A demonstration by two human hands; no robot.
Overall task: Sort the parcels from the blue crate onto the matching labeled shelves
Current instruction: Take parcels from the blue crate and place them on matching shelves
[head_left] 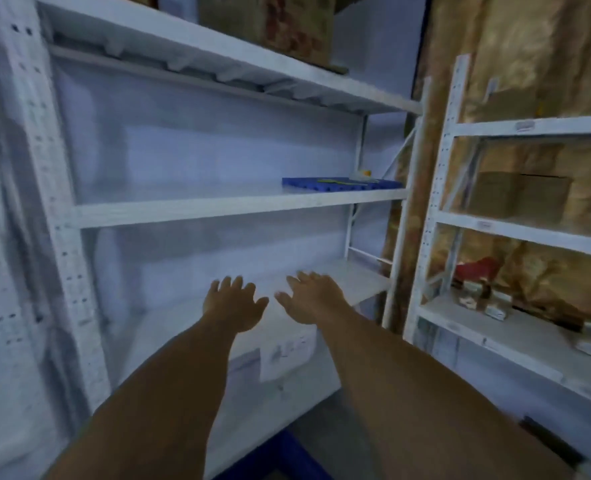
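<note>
With both grips spread wide and empty, left hand (233, 303) & right hand (313, 297) over the lower shelf (356, 278), we risk misreading its blurred label (287, 351), w/ the blue crate (287, 455) down below.

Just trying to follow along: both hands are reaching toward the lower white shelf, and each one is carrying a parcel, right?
Not quite. In the head view both hands do reach toward the lower white shelf, but the left hand and right hand are empty, fingers spread open, with no parcel in either.
</note>
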